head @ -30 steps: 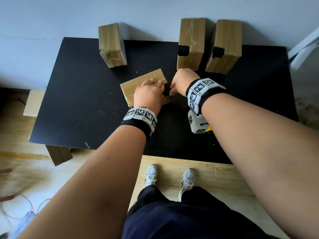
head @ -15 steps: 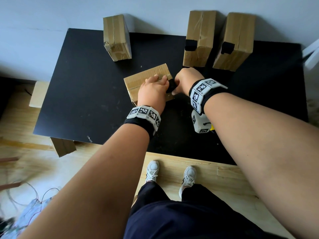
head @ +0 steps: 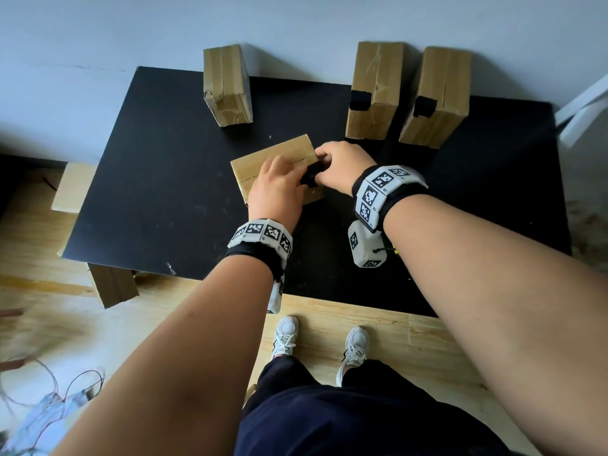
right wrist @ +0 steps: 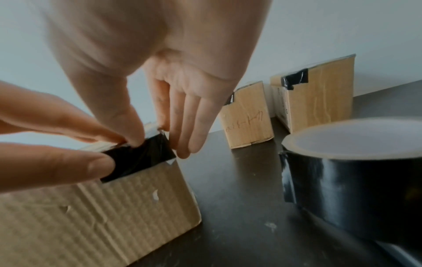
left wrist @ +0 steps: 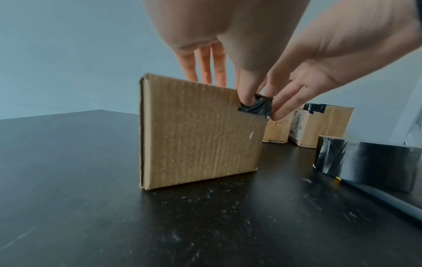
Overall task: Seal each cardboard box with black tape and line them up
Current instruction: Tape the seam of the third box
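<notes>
A cardboard box lies in the middle of the black table. A short piece of black tape is folded over its right-hand top edge. My left hand lies across the box top with straight fingers, and its thumb presses the tape onto the near face. From the right my right hand presses the same tape, thumb on top and straight fingers down the box's end. The black tape roll lies flat on the table just right of the box.
Two boxes with black tape on them stand side by side at the back right. A box without black tape stands at the back left, by the wall. A white object juts in at the right edge.
Both hands have stayed on the middle box and the tape. My right fingers have shifted a little further over the box's far corner.
</notes>
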